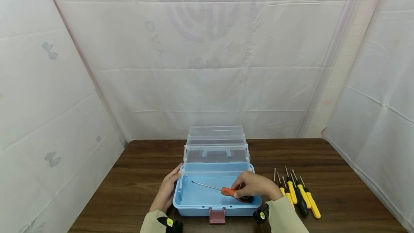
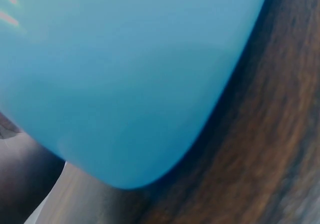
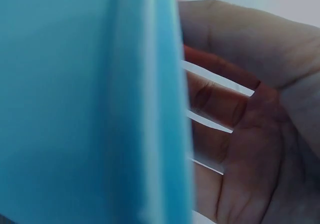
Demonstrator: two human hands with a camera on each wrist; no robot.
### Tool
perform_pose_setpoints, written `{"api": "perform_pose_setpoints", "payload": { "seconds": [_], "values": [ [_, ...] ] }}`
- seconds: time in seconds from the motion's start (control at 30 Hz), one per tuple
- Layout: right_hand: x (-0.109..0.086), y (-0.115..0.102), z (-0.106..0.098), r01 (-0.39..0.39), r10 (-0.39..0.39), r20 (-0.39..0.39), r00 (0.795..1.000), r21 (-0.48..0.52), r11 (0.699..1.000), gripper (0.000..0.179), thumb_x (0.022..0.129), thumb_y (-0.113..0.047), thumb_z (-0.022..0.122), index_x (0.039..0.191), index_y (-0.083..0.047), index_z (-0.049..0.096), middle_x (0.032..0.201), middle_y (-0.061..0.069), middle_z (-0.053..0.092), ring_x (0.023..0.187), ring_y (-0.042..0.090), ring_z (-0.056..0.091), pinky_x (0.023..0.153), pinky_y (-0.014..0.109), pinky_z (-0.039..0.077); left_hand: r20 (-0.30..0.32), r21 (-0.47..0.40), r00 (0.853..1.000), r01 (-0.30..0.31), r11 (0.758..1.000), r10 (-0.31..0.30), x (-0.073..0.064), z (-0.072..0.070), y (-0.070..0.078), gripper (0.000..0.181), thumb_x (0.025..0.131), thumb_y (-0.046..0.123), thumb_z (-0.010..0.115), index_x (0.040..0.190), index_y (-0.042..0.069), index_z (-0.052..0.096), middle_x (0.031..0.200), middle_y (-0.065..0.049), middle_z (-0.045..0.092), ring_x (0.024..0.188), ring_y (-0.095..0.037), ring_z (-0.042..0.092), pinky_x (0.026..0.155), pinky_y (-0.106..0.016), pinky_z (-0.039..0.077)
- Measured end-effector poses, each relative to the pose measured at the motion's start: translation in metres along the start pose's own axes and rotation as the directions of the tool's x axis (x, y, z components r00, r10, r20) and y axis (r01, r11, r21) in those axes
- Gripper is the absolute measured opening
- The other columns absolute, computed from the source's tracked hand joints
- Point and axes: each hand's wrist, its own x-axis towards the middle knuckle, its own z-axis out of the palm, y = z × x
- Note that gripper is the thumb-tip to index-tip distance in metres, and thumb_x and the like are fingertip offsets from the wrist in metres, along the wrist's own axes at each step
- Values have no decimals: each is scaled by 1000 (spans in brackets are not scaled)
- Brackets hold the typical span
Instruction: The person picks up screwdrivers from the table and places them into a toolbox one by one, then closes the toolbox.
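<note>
A light blue toolbox (image 1: 194, 212) stands on the table, its clear lid (image 1: 216, 154) raised at the back. Along the box's left side rests my left hand (image 1: 166, 190), fingers fairly straight against the wall. The left wrist view is mostly filled by the blue box wall (image 2: 150, 83). With my right hand (image 1: 255, 185) I grip a screwdriver (image 1: 228, 191) by its orange and black handle, above the box's right part. Its shaft points left over the box floor. In the right wrist view the box wall (image 3: 170, 134) hides my fingertips and nearly all of the screwdriver.
Several screwdrivers (image 1: 302, 190), with yellow or black handles, lie in a group on the dark wooden table (image 1: 136, 179) right of the toolbox. A reddish latch (image 1: 217, 216) hangs at the box's front. Pale sheeting (image 1: 207, 92) rises behind the table and at both sides.
</note>
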Motion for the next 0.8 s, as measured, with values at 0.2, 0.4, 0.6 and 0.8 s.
{"api": "perform_pose_setpoints", "payload": {
  "seconds": [0.2,0.4,0.6,0.8],
  "values": [
    [3,-1,-3,-20,21,13,1000,-30,999,13,87,-11,69,98,-8,76,83,-3,71,63,4,56,61,21,48,2,5,1000,-18,1000,18,-1,-1,-1,52,105,20,35,153,7,21,160,-20,12,146,-41,14,115,-55,20],
    [8,-1,-4,-25,28,32,999,-83,996,12,86,-9,69,96,-8,77,81,-4,72,62,3,57,61,20,49,3,11,1000,-23,1000,23,-2,-1,0,51,105,19,33,153,7,21,160,-20,12,146,-40,14,115,-55,20],
    [13,-8,-5,-19,30,62,998,-174,985,10,85,-7,70,91,-9,77,76,-6,70,60,0,51,58,19,47,3,5,1000,-23,1000,23,-2,0,-1,51,105,19,33,153,6,21,160,-20,13,146,-40,15,115,-55,21],
    [18,-16,-6,-21,46,92,995,-254,967,6,85,-9,71,85,-11,77,70,-8,66,58,0,50,58,18,46,6,-6,1000,-23,1000,23,-1,1,0,52,104,19,35,153,6,22,160,-18,13,147,-38,14,116,-54,20]
  ]
}}
